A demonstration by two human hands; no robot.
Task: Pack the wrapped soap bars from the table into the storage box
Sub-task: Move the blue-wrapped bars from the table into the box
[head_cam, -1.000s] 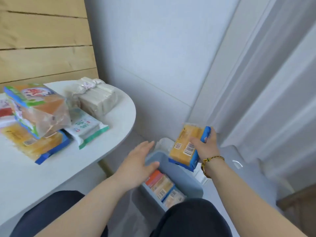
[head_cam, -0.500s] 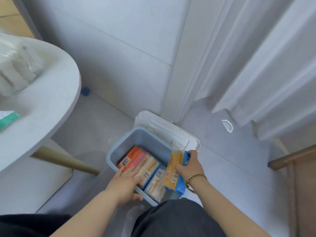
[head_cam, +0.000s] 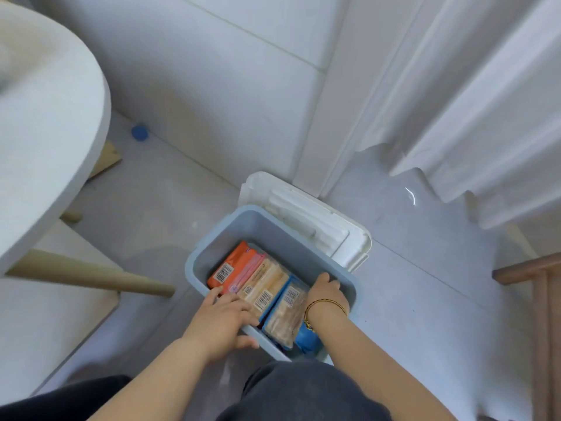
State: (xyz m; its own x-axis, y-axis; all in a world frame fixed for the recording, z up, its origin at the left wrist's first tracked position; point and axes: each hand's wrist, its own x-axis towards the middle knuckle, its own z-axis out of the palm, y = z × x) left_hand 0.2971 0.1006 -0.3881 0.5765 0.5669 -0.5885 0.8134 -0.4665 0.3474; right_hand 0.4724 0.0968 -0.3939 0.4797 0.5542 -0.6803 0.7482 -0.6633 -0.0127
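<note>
Lining storage box (head_cam: 273,229), soap bars (head_cam: 267,287), long axes twd lid (head_cam: 318,220)

soap bars (head_cam: 261,287) in storage box (head_cam: 249,229), lid (head_cam: 306,214) behind

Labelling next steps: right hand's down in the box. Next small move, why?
Probably lift the right hand out of the storage box: the blue-edged pack under its wrist looks seated at the row's end, left hand resting on the other packs.
</note>
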